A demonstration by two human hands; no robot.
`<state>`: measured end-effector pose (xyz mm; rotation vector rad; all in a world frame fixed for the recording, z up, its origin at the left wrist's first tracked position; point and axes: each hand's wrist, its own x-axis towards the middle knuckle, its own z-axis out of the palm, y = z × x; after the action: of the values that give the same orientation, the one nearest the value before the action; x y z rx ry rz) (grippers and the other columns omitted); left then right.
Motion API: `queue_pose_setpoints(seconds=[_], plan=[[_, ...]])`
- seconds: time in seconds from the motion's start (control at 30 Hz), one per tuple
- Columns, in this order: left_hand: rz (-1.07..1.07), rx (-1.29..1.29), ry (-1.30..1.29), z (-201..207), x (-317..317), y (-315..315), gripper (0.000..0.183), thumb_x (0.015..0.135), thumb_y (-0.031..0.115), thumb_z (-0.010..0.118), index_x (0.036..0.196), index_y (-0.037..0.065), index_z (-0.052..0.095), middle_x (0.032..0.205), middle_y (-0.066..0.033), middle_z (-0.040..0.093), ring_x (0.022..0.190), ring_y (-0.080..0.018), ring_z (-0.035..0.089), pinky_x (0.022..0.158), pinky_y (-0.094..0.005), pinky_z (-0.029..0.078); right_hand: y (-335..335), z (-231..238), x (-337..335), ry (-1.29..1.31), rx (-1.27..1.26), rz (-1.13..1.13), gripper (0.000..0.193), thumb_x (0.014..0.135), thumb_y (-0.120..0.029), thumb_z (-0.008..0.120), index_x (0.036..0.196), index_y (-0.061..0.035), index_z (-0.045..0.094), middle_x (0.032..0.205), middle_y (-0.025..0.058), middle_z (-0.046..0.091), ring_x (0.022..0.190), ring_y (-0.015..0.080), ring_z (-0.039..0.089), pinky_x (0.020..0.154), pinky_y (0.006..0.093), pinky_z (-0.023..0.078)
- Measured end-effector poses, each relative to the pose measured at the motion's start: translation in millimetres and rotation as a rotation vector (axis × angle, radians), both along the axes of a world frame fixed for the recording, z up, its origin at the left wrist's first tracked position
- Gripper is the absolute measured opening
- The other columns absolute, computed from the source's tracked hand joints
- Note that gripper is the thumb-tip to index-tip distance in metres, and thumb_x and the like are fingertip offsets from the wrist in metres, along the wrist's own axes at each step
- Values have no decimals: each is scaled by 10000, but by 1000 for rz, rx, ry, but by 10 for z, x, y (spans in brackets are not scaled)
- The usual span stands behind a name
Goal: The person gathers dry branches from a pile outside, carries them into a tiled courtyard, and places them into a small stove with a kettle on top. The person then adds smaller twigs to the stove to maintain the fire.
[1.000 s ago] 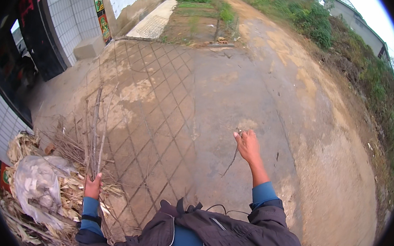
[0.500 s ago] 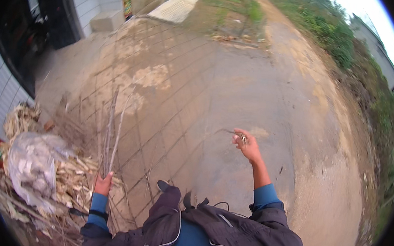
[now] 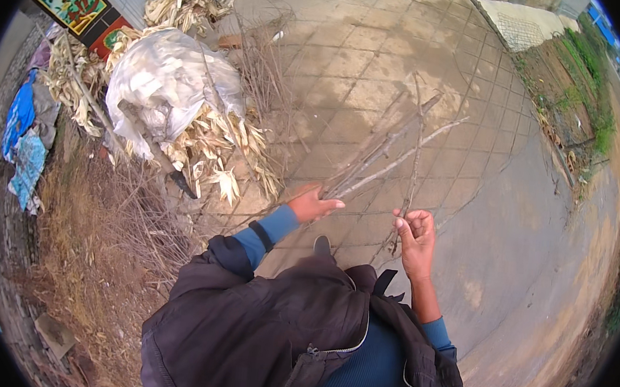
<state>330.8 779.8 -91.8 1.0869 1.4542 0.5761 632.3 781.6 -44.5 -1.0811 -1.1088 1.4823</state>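
Clutching thin grey-brown wooden sticks [image 3: 380, 171] in my left hand [image 3: 314, 207], pinching a slim brown twig [image 3: 417, 151] in my right hand [image 3: 416, 236].
Likely light, stiff, brittle; grip near ends.

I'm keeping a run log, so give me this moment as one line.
left hand: gripping sticks | right hand: holding thin twig | left of hands: translucent plastic, dry husks | ground: gridded paving

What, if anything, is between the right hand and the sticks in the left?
Nothing separate is visible there. The right hand itself holds a twig, which in this view crosses the sticks held by the left hand, beyond their middle. Can't tell whether they touch.
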Motion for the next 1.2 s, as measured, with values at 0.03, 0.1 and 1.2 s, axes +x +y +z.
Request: queue_pose_setpoints(seconds=[0.03, 0.1, 1.2], plan=[[0, 7, 12, 99, 67, 154, 526, 872, 455, 849, 1119, 29, 662, 772, -19, 663, 629, -95, 606, 548, -288, 521, 113, -18, -72, 49, 22, 8, 208, 1021, 9, 650, 1164, -65, 517, 1179, 107, 709, 1062, 168, 677, 924, 296, 542], [-33, 30, 51, 311, 179, 468, 520, 872, 441, 852, 1165, 57, 661, 786, -14, 664, 649, -93, 608, 567, -294, 528, 406, -61, -154, 18, -82, 81, 280, 1023, 12, 642, 1175, -88, 428, 1137, 119, 693, 1032, 162, 670, 899, 292, 538], [645, 234, 226, -53, -24, 3805, 656, 858, 339, 885, 1366, 18, 623, 1102, -198, 739, 967, -245, 726, 870, -360, 557, 5074, -615, -1947, 290, -782, 799, 417, 983, -97, 739, 1361, 12, 603, 1344, 120, 686, 1220, 193, 644, 1068, 356, 507]])
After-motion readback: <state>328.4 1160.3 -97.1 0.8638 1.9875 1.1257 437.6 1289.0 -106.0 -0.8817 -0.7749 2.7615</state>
